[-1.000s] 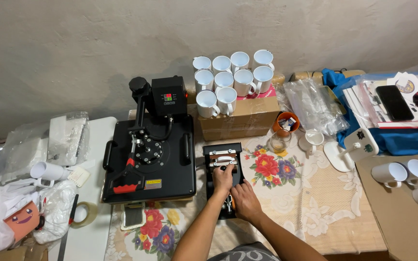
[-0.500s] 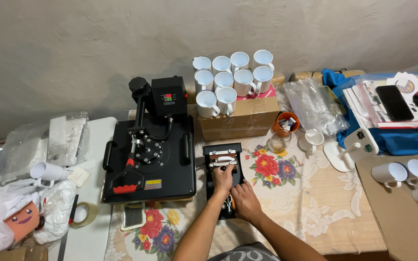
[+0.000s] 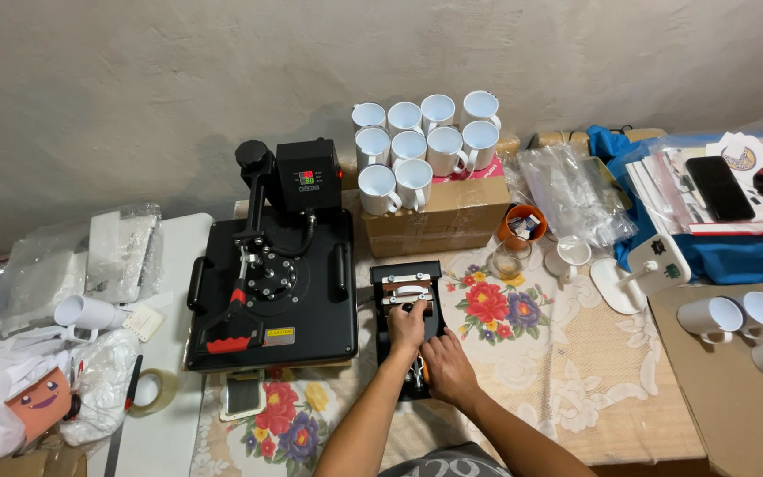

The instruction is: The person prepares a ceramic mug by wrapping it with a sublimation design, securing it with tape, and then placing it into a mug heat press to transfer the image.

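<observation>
A small black mug press (image 3: 406, 283) with a white mug lying in its clamp sits on the floral tablecloth in front of me. My left hand (image 3: 406, 325) rests on top of the press, fingers curled over the clamp bar just below the mug. Closer to me, my right hand (image 3: 446, 367) grips the press's lever handle at its near end. Both forearms come up from the bottom edge.
A large black flat heat press (image 3: 271, 287) stands to the left. Several white mugs (image 3: 421, 141) sit on a cardboard box (image 3: 439, 221) behind. More mugs (image 3: 757, 318) lie at the right on cardboard. Tape roll (image 3: 154, 390), plastic bags and a phone (image 3: 719, 187) surround.
</observation>
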